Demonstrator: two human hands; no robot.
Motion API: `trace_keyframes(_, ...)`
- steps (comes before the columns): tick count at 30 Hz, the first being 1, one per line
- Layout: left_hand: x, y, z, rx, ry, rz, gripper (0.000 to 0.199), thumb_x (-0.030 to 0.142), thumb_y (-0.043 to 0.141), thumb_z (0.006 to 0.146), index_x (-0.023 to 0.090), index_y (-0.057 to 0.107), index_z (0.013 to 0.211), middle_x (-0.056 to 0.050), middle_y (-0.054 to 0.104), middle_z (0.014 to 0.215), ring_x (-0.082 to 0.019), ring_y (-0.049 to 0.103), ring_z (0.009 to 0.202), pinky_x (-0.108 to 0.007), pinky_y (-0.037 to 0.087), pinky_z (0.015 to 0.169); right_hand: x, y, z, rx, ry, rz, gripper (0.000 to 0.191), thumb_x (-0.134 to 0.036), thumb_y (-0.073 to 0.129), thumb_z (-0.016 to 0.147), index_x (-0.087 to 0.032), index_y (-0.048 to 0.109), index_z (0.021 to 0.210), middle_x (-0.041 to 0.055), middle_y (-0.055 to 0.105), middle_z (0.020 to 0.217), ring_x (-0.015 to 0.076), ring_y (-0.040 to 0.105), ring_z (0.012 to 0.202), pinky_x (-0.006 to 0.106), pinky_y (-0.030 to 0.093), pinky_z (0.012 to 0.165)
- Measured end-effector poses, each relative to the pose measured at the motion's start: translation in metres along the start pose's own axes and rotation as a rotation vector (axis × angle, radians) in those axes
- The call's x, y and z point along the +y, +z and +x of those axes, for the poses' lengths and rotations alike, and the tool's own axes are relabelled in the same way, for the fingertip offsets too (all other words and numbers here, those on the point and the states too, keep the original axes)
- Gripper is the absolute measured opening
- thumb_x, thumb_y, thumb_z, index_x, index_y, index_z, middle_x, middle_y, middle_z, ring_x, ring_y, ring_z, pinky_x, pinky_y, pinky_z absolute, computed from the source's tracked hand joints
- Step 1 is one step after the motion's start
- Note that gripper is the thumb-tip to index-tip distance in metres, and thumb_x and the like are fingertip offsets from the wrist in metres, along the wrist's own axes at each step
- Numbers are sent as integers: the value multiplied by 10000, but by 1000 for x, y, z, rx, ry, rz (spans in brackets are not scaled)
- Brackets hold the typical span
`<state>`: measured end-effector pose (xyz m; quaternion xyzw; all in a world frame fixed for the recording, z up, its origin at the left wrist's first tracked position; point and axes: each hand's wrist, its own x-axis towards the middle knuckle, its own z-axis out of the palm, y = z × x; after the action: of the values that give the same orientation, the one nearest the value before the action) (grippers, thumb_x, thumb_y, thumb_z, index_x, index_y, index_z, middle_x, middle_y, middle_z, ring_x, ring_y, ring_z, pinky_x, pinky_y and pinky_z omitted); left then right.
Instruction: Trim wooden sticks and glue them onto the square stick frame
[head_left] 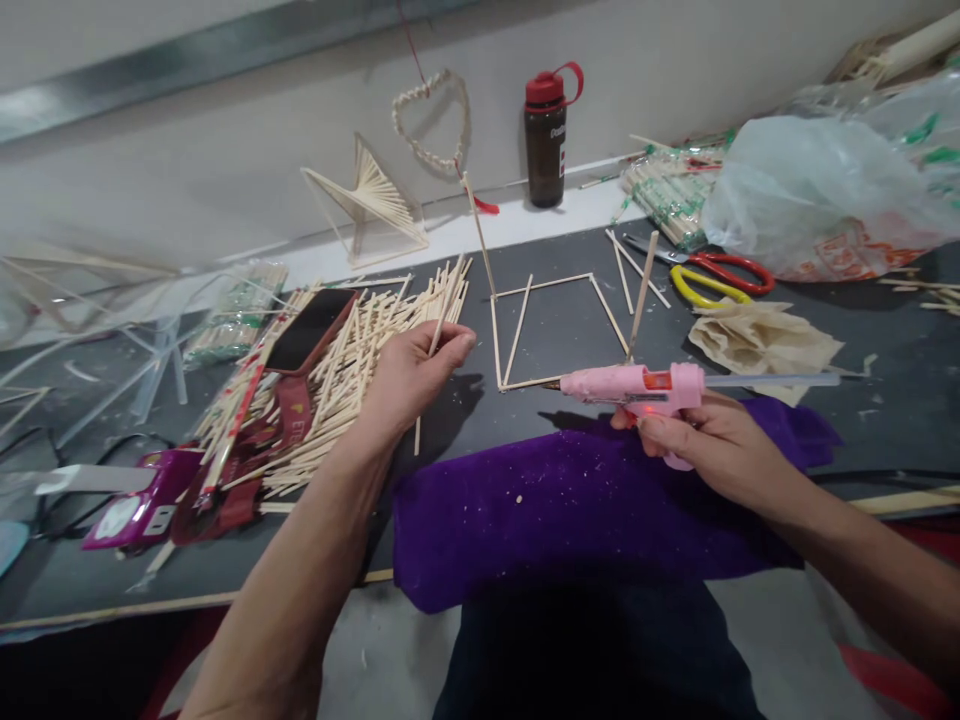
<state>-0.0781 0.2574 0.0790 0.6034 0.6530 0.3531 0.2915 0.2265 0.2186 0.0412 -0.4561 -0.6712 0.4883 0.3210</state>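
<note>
- Glossy magenta plastic object with a white label (135, 500), at the far left of the dark grey desk (562, 330).
- Black-screened phone in a reddish-brown case (311, 330), resting on the left part of the loose pile of thin, pale wooden sticks (337, 400).
- My left grip (416, 370), just beside the pile, is closed on one thin, pale wooden stick (442, 318), held tilted between thumb and fingers.
- Square frame of pale wooden sticks (496, 340), flat on the desk between my hands; a slanting stick lies inside, and a stick rises from each of two opposite corners.
- Dark, translucent bottle with a red lid (545, 150), upright beyond the frame.
- My right grip (705, 430) is wrapped around the handle of a pink plastic glue gun (611, 384). Its nozzle points left at the frame's near side; I can't tell whether they touch.
- Scissors with red and yellow handles (712, 285), beyond crumpled beige paper (757, 340).
</note>
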Motion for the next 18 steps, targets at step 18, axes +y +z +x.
trace_keyframes(18, 6, 13, -12, 199, -262, -932, 401, 397, 443, 971, 133, 633, 736, -18, 621, 584, -52, 527, 399, -120, 328, 282, -6, 2, -7, -26, -137, -48, 315, -363, 531, 908, -191, 645, 670, 44, 718, 824, 138, 612, 667, 248, 474, 610)
